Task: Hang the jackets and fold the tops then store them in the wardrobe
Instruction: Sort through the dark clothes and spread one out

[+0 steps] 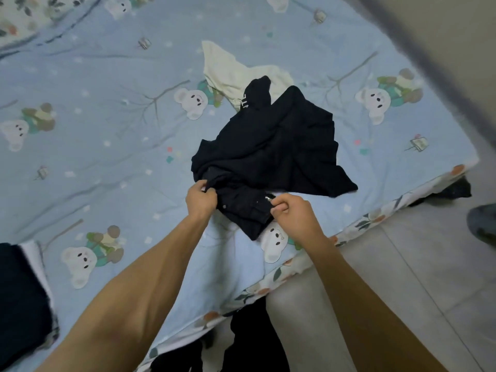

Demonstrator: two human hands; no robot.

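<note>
So right now I'm at the sorting-out stage with this black garment (271,146), which sits crumpled on the bed (107,157) near its front edge. Can't tell yet if it's a jacket or a top, honestly, it's just a dark heap with some white lettering on one bit.

Both grips are clenched on the near end of it: my left hand (201,201) pinches a fold at the left side of that end, my right hand (292,210) pinches the fabric at the other side, close to a small light tag or label. The rest of the cloth lies beyond my hands, spread toward the middle of the bed.

Next move, I reckon, is to lift and shake it open so I can find the shoulders, then either lay it flat for folding or get a hanger.

A cream garment (228,71) lies partly under its far end, and a dark folded pile (21,299) sits at the left edge.
</note>
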